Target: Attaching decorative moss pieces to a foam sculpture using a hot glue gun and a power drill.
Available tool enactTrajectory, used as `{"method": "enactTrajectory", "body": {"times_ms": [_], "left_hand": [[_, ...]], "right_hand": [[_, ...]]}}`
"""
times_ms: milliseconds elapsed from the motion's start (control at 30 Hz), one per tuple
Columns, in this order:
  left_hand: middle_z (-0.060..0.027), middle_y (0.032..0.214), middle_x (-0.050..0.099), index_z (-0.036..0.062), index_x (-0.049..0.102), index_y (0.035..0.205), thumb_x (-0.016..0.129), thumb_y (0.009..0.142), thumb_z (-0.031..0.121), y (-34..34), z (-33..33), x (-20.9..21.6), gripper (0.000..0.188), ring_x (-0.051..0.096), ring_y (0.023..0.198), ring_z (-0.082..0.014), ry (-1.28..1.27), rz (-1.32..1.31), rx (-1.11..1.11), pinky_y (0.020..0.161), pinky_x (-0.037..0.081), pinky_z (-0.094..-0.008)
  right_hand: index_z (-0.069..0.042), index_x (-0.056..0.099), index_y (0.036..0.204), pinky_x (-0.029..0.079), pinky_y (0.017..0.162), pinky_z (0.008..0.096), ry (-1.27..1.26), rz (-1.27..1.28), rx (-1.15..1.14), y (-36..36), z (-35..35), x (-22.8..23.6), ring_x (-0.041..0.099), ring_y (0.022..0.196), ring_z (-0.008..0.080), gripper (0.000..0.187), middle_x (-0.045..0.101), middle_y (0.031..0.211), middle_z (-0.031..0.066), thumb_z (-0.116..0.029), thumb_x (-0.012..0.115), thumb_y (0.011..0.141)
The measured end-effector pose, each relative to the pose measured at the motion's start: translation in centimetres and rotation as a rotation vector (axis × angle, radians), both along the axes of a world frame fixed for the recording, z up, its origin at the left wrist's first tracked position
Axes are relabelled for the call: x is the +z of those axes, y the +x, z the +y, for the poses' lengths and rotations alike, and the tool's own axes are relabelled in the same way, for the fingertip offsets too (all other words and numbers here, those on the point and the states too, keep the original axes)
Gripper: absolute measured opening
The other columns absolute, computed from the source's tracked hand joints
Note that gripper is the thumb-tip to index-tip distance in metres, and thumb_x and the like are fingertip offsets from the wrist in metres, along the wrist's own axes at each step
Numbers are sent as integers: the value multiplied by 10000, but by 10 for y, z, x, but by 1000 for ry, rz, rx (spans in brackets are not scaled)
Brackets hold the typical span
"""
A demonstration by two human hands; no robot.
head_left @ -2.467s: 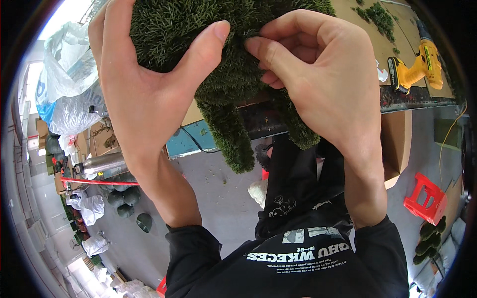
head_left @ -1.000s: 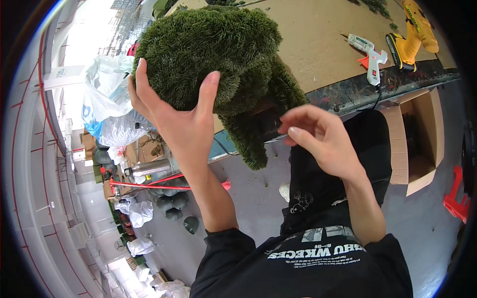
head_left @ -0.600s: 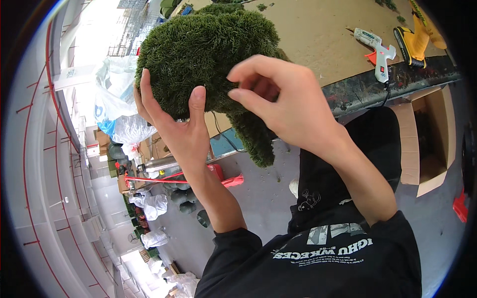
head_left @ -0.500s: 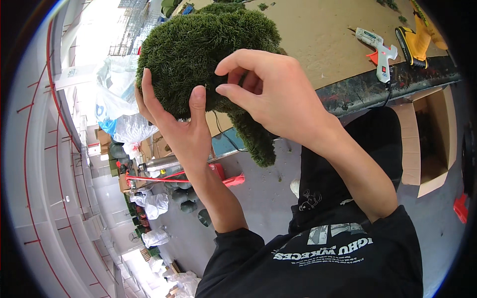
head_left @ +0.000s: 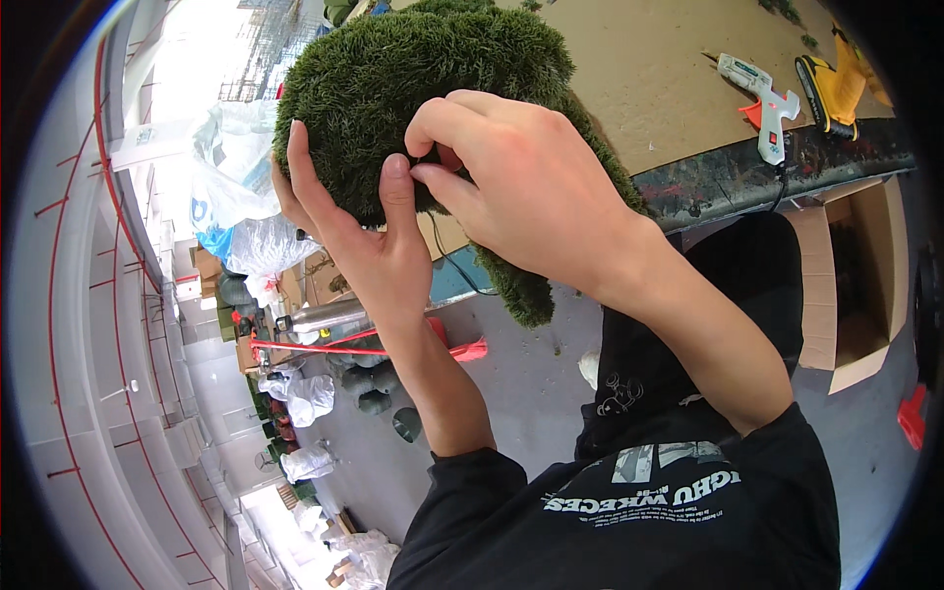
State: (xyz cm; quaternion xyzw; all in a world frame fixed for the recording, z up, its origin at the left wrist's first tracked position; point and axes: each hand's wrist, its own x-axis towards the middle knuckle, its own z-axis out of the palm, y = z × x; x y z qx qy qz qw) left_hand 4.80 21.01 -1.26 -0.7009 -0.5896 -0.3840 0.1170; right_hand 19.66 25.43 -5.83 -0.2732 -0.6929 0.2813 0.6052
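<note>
A bushy, dark green piece of artificial foliage point(head_left: 354, 88) rises in front of me, with a narrower green arm point(head_left: 523, 295) hanging below it. My left hand point(head_left: 359, 231) grips its left lower side, fingers round the outer edge and thumb on the near face. My right hand point(head_left: 531, 187) is closed in a pinch against the foliage, its fingertips close beside my left thumb tip. Whatever lies between those fingertips is too small and too covered to make out.
On the brown-topped workbench point(head_left: 649, 74) at right lie a white glue gun point(head_left: 762, 103) and a yellow-and-black tool point(head_left: 829, 93). An open cardboard box point(head_left: 818, 295) stands below the bench edge. Plastic bags point(head_left: 231, 167) and a metal tube point(head_left: 329, 315) are at left.
My right hand has shifted left toward my left thumb, and its fingertips have drawn together at the foliage. More green shows behind my right wrist. My left hand keeps its hold.
</note>
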Motion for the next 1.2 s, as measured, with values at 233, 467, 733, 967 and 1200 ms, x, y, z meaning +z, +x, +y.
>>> {"method": "enactTrajectory", "body": {"times_ms": [233,467,733,967,1200], "left_hand": [[-283,1599,203,95,369,1585,727,974,172,-1,0,-1,712,341,1466,-392,13,7,14,1182,310,-479],[-295,1609,178,102,364,1591,739,968,199,-1,-2,1,733,271,1501,-417,-3,10,33,1193,284,-500],[-281,1623,146,111,343,1602,763,951,218,-5,-4,3,782,241,1516,-402,-42,45,25,1193,288,-487],[-278,1615,183,102,352,1589,810,915,289,9,-5,11,836,241,1519,-390,-80,-59,82,1205,250,-512],[-291,1608,200,90,359,1580,804,921,297,1,0,3,822,227,1520,-409,-24,-3,68,1215,219,-532]], "right_hand": [[-13,633,966,538,714,438,-16,-71,-17,-4,5,1,674,802,355,103,668,876,146,-62,670,883],[28,641,971,556,718,456,-354,23,169,34,-10,-1,698,791,412,148,711,910,199,-113,644,927],[25,601,981,483,603,327,-1035,-90,185,150,-67,-101,595,643,152,182,628,751,66,-153,609,1017],[-6,631,996,520,724,445,-718,-630,128,179,-94,-123,680,816,382,229,674,825,184,-172,736,879],[24,674,797,493,610,406,-626,-140,238,84,-27,-22,616,605,287,389,639,674,154,-333,781,909]]}}
